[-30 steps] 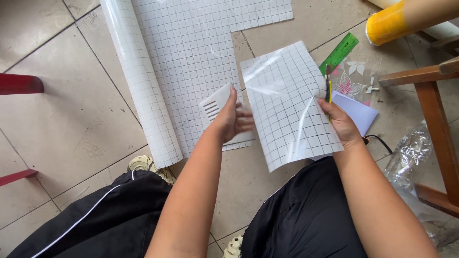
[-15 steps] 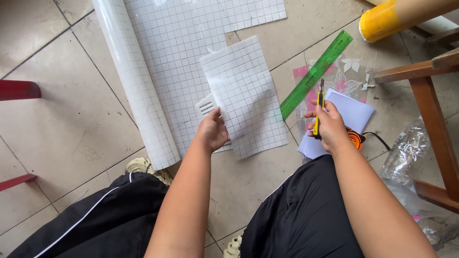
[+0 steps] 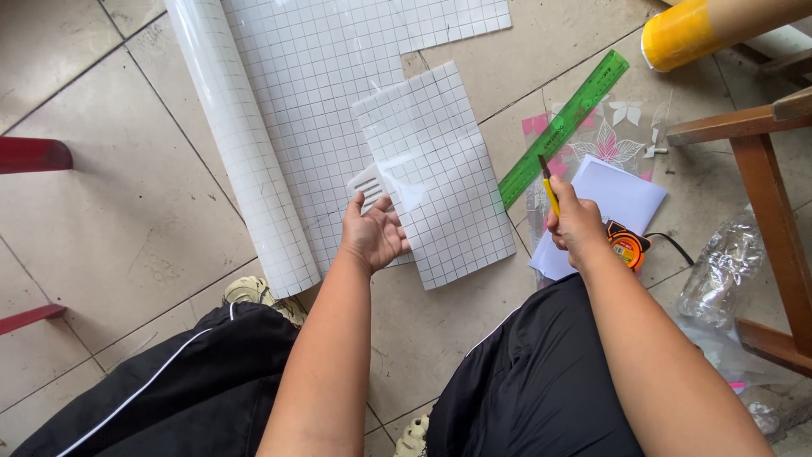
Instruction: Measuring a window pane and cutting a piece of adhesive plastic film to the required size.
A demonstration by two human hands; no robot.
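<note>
My left hand (image 3: 372,233) hovers palm-up over the near edge of a cut sheet of white grid-lined film (image 3: 440,178) that lies on the tiled floor. A small white slotted plastic piece (image 3: 365,184) sits just beyond its fingers. My right hand (image 3: 575,224) grips a yellow-handled utility knife (image 3: 548,186), blade pointing away, above a white paper sheet (image 3: 617,199). A green ruler (image 3: 562,127) lies diagonally between the cut sheet and that hand. An orange tape measure (image 3: 628,245) rests beside my right wrist.
A partly unrolled roll of the same grid film (image 3: 241,152) stretches up the left. A yellow-ended cardboard tube (image 3: 685,34) and a wooden chair leg (image 3: 765,195) stand at right, with crumpled clear plastic (image 3: 719,271) below. Red furniture edge (image 3: 34,155) at far left.
The cut sheet, held up in both hands a second ago, now lies flat on the floor. My left hand has let it go, and my right hand has drawn back with the knife.
</note>
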